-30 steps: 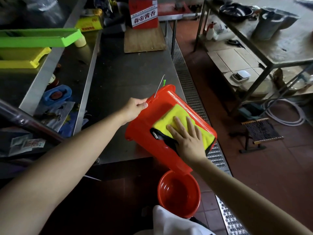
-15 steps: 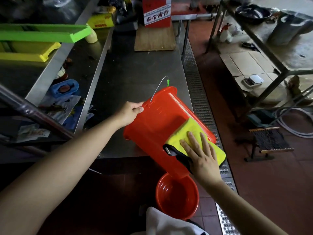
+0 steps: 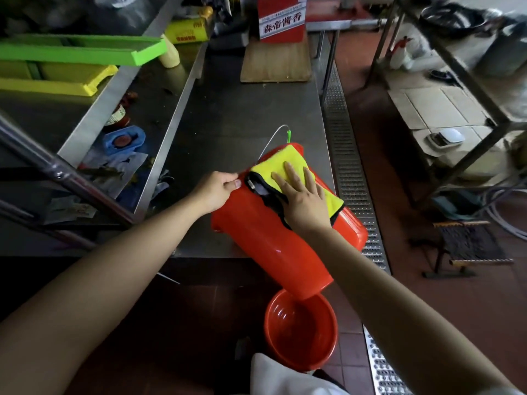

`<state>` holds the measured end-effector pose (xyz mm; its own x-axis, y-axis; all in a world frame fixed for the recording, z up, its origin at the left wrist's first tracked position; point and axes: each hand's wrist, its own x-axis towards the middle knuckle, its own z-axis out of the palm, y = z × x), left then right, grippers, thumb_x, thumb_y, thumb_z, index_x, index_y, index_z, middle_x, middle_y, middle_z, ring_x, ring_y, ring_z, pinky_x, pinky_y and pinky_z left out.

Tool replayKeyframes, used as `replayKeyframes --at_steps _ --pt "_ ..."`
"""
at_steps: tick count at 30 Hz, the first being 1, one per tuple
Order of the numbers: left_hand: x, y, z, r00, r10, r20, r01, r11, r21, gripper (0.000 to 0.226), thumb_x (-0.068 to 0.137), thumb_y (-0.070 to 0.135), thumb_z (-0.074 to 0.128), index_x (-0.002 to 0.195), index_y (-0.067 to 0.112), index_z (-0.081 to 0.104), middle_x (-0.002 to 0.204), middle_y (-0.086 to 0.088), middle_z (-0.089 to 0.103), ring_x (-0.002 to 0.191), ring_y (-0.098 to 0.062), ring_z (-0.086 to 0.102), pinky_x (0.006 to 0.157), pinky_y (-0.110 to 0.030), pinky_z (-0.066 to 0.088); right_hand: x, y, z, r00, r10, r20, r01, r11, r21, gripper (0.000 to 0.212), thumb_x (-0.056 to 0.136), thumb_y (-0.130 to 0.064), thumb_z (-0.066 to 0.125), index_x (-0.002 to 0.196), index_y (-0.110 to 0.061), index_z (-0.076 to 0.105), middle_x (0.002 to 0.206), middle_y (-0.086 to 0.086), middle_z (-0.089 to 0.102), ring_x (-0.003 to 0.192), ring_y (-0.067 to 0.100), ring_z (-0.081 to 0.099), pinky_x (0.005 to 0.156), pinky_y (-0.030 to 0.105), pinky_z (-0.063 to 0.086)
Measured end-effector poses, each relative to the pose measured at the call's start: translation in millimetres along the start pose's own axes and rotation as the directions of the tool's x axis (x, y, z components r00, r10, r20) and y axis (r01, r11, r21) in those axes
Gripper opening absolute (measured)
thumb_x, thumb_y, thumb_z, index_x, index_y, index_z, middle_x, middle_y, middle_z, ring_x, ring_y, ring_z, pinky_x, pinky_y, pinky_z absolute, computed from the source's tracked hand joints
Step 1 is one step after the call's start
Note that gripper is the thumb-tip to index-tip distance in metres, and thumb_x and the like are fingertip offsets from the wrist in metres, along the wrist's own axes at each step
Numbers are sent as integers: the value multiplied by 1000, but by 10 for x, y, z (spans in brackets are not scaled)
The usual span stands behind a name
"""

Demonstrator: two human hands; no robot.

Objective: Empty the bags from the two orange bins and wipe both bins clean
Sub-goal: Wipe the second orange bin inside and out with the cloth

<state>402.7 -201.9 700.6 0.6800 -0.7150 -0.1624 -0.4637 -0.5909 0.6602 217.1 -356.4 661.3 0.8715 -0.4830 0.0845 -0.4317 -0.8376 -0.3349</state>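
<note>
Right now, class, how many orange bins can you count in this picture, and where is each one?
2. One orange bin lies tilted on the steel table's near edge, under both hands; the other orange bin stands upright on the floor below it. More may be out of view.

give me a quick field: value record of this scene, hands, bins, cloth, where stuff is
left hand: grips the rim of the tilted orange bin
right hand: flat, fingers straight, pressing the yellow cloth on the bin's outer side
tilted orange bin: lying across the edge of the steel table, base overhanging toward the person
second orange bin: upright on the floor below, no bag seen inside
wire handle: sticks up at the tilted bin's rim
</note>
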Motion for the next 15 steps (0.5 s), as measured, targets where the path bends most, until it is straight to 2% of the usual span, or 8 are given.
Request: replayKeyframes --at_steps 4,6,8,11,15 --pt "-24 -79 38 1000 22 -2 -22 1000 4 41 99 37 53 139 26 52 141 6 53 132 -13 47 106 -23 35 -802 432 75 997 -42 -66 40 999 -34 59 99 -43 51 152 -46 26 166 -12 12 154 30 8 111 54 31" --pt "-41 -117 43 1000 14 -3 -14 1000 15 42 100 39 51 140 28 50 143 6 51 133 -14 47 109 -28 36 -1121 636 67 996 -32 -86 30 999 -20 58 97 -43 52 152 -43 31 165 -11 17 153 31 12 109 55 34" --pt "-53 -144 51 1000 9 -10 -9 1000 26 43 100 40 50 141 28 49 143 6 50 133 -15 46 107 -26 34 -1335 767 48 996 4 -90 -3 1000 9 60 95 -45 56 151 -40 36 165 -9 20 153 31 14 109 55 35" --pt "-85 -178 70 999 -5 -33 7 998 58 42 101 41 48 142 32 46 143 6 50 132 -18 47 100 -25 35 -1443 792 27 998 7 -61 -6 1000 17 60 95 -47 55 151 -37 38 165 -7 20 153 32 13 109 56 33" --pt "-140 -242 68 999 -20 -37 22 998 65 42 101 41 47 143 34 45 142 5 52 130 -18 50 103 -29 40 -1044 554 -16 1000 -4 -20 4 1000 -1 56 98 -43 51 152 -41 35 165 -8 19 153 33 11 113 55 27"
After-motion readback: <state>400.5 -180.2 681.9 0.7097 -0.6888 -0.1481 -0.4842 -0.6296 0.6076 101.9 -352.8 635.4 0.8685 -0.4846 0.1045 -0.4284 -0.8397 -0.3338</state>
